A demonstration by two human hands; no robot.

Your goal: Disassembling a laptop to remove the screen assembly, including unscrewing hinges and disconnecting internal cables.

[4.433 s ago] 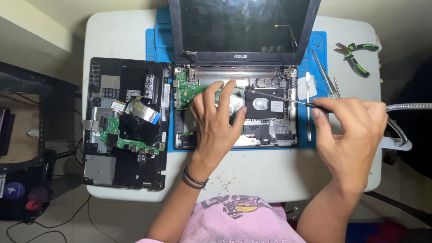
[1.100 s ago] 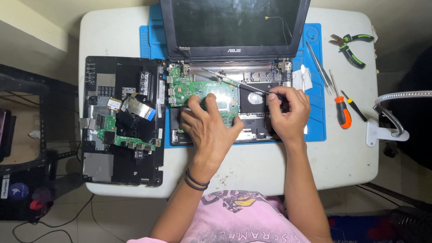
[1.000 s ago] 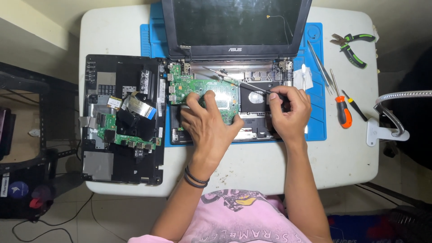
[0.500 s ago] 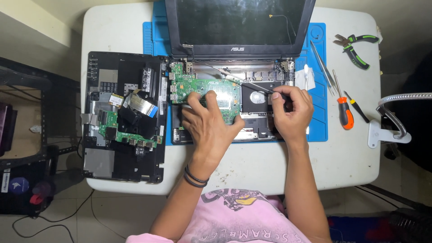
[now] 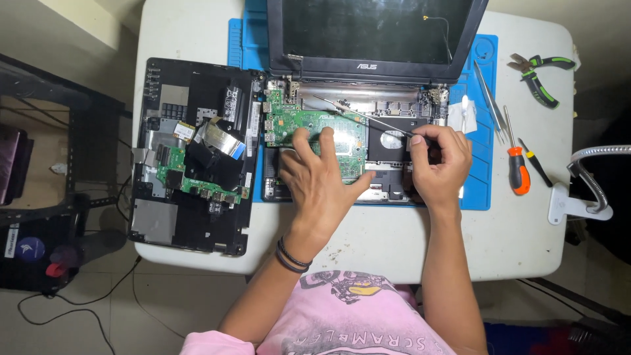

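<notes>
Left hand [image 5: 322,181] lay flat, fingers spread, pressing on the green motherboard [image 5: 309,128] inside the opened laptop base [image 5: 342,105]; it gripped nothing. Right hand [image 5: 439,164] was pinched shut on a thin screwdriver [image 5: 368,117], whose shaft ran up-left across the base, tip near the hinge strip under the screen [image 5: 374,29]. The laptop sat on a blue repair mat [image 5: 483,190] on a white table [image 5: 526,243].

To the left lay a detached black bottom case [image 5: 190,154] with a small green board and a flat ribbon cable. To the right lay tweezers [image 5: 486,98], an orange-handled screwdriver [image 5: 516,164], a small black driver [image 5: 536,161] and green-handled pliers [image 5: 539,75].

Risks, as a judgement: the long shaft crossed bare board, so a slip could scratch traces or knock off a component. Palm weight on the board could flex it. A freed screw could drop into the chassis, out of sight.
</notes>
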